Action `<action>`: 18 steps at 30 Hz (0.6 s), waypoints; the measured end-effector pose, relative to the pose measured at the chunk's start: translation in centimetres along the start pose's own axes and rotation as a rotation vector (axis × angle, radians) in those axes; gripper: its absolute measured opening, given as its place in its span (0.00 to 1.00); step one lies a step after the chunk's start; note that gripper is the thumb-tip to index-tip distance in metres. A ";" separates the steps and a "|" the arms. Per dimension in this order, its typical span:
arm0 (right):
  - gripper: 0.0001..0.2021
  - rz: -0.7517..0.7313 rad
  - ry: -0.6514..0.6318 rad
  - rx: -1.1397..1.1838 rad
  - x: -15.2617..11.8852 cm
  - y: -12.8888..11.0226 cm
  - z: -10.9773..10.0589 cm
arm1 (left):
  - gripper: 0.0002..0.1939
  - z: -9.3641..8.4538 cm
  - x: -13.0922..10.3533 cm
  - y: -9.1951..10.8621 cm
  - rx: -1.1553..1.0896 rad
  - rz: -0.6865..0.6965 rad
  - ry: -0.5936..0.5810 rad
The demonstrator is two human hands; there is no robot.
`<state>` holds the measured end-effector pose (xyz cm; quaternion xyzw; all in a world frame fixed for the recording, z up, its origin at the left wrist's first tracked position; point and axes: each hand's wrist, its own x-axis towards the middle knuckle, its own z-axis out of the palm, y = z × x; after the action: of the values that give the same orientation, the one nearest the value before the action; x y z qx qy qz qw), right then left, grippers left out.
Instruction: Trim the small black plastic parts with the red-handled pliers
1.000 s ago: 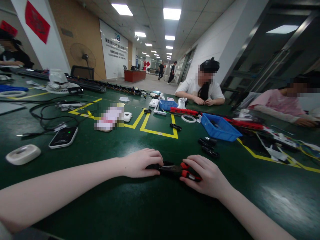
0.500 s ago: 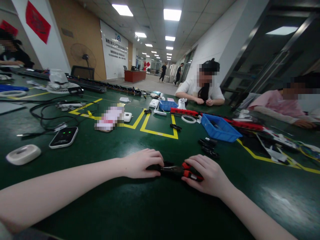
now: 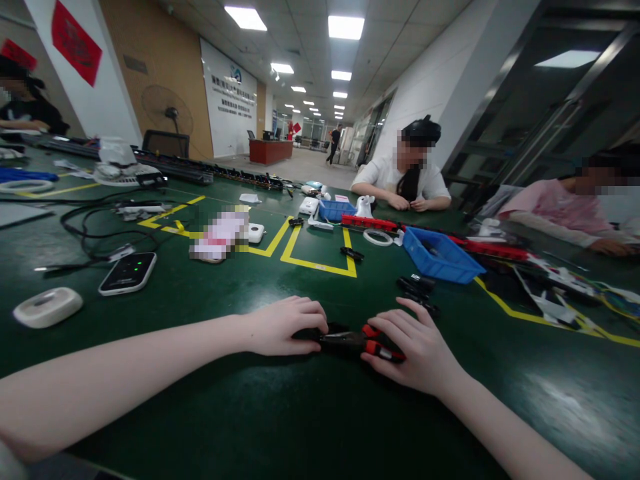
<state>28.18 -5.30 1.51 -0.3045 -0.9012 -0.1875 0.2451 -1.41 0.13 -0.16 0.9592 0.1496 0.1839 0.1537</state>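
Green counter (image 3: 240,413) spreads across a ceiling-lit office, marked out with yellow tape (image 3: 320,267). At its near middle, between the two hands, lie red-and-black long-nose pliers (image 3: 350,341), their jaws pointing toward the left hand (image 3: 287,327). That hand pinches a small black part (image 3: 307,335) between thumb and curled fingers, and the right hand (image 3: 420,347) wraps the handles, thumb below and fingers above, one finger lifted clear. Loose black pieces (image 3: 417,292) lie just beyond the right hand, near a blue bin (image 3: 440,257). With fingertips so near the jaws, a slip off the dark part could nip the left hand, I'd judge; a loose hold on either side could let the part twist or skid, and squeezing too hard might crack or mark it. The jaw tips merge with the black part, so whether they bite on it, and its shape, I cannot tell. The fingers cover much of it, the right palm hides the handle ends, and the phone (image 3: 220,237) is pixelated.
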 end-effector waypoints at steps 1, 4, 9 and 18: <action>0.15 0.004 -0.003 -0.002 0.0 0.0 0.0 | 0.11 0.0 0.0 0.0 0.000 0.001 0.002; 0.15 0.016 -0.005 -0.008 0.0 -0.1 0.1 | 0.10 0.0 0.0 -0.1 -0.005 0.006 0.008; 0.15 0.021 0.014 -0.029 -0.1 0.0 0.2 | 0.10 0.0 0.0 -0.1 -0.013 0.004 0.000; 0.15 -0.018 0.039 -0.084 -0.2 0.3 0.0 | 0.10 -0.1 0.0 0.1 -0.018 -0.003 0.002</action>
<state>28.46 -5.18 1.43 -0.3028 -0.8902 -0.2333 0.2478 -1.43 0.09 -0.09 0.9574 0.1495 0.1862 0.1624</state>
